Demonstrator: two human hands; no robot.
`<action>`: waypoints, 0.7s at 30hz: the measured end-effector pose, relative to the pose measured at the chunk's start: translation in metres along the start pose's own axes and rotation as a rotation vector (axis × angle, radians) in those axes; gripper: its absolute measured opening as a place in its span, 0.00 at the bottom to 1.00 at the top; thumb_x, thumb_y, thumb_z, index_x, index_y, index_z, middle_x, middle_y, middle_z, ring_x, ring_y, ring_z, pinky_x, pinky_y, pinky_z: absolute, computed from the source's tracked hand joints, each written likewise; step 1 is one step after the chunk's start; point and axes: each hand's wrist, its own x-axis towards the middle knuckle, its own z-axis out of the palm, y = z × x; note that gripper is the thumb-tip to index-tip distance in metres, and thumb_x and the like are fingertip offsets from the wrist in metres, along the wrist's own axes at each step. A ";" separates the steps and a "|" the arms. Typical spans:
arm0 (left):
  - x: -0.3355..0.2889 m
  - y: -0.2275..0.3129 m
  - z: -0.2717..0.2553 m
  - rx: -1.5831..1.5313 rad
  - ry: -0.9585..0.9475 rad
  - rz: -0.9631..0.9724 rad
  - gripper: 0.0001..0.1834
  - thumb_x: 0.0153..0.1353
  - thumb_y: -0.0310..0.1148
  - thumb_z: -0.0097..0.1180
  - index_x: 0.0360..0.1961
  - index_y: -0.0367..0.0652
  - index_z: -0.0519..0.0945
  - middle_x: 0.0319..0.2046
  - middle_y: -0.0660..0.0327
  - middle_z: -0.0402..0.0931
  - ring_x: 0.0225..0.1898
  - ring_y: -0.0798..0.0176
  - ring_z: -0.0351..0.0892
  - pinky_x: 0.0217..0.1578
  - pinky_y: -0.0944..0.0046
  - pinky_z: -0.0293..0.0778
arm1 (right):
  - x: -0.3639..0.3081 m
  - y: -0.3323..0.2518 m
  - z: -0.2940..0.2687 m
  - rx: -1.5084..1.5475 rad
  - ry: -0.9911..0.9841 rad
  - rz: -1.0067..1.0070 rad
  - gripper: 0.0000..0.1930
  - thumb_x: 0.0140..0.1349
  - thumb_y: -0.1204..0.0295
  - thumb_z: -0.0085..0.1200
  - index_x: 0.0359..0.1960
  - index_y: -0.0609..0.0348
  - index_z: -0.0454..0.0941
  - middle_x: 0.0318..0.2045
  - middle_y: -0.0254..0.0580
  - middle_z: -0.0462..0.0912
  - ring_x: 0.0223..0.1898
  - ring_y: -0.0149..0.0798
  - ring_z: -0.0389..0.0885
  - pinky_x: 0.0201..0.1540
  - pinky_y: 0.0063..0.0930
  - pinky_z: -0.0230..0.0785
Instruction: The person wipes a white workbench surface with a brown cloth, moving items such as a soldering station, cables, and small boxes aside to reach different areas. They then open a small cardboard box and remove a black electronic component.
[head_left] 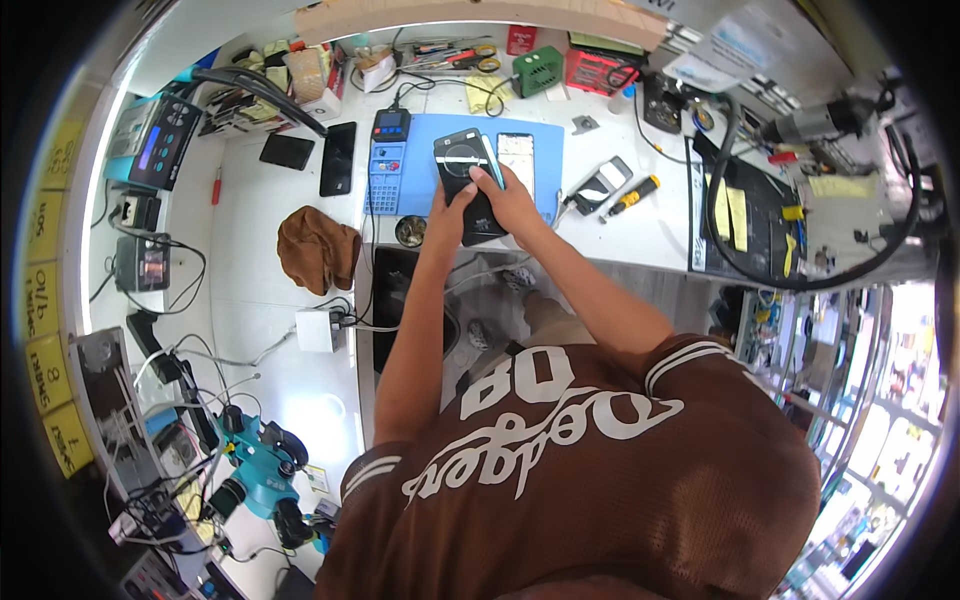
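Above the blue mat (430,130), both my hands grip a dark phone back (458,150) with a ring on its surface and a pale strip across it. My left hand (448,208) is closed on its near left side. My right hand (508,200) closes on its right side, the thumb lying over the face. A lighter blue edge shows behind the dark piece; I cannot tell if it is a separate part. A dark flat section (484,222) extends down between my wrists. Right of my hands, a phone with a lit white screen (516,160) lies on the mat.
Right of the mat lie a grey handheld device (600,185) and a yellow-black screwdriver (632,198). A blue tester (391,125), a black phone (338,158) and a brown cloth (318,250) lie left. A teal microscope (262,465) stands lower left. A thick black hose (712,200) curves at right.
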 end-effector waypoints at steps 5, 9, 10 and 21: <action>0.038 -0.011 0.003 -0.050 0.153 -0.172 0.27 0.71 0.44 0.60 0.64 0.39 0.77 0.49 0.61 0.83 0.48 0.67 0.82 0.51 0.66 0.75 | 0.049 0.015 0.005 -0.204 0.026 0.016 0.36 0.72 0.43 0.52 0.64 0.68 0.74 0.51 0.64 0.85 0.53 0.55 0.84 0.57 0.43 0.73; 0.067 -0.020 -0.006 0.366 0.314 -0.089 0.38 0.67 0.55 0.62 0.67 0.34 0.75 0.64 0.48 0.67 0.65 0.53 0.70 0.64 0.57 0.68 | 0.086 0.022 0.010 -0.256 -0.035 -0.028 0.30 0.76 0.50 0.50 0.58 0.70 0.78 0.48 0.65 0.85 0.52 0.61 0.84 0.55 0.48 0.74; 0.065 -0.021 -0.002 0.340 0.283 -0.106 0.41 0.66 0.59 0.61 0.67 0.37 0.75 0.69 0.45 0.55 0.71 0.48 0.60 0.69 0.55 0.62 | 0.088 0.026 0.004 -0.257 -0.064 -0.028 0.29 0.76 0.50 0.49 0.57 0.70 0.78 0.48 0.67 0.85 0.52 0.63 0.84 0.55 0.50 0.74; 0.061 -0.021 0.008 0.671 0.517 -0.133 0.46 0.64 0.70 0.54 0.70 0.43 0.75 0.69 0.46 0.69 0.72 0.36 0.60 0.71 0.40 0.58 | 0.086 0.004 -0.050 -0.940 -0.092 -0.436 0.27 0.75 0.53 0.53 0.63 0.63 0.78 0.57 0.62 0.82 0.53 0.55 0.83 0.57 0.44 0.74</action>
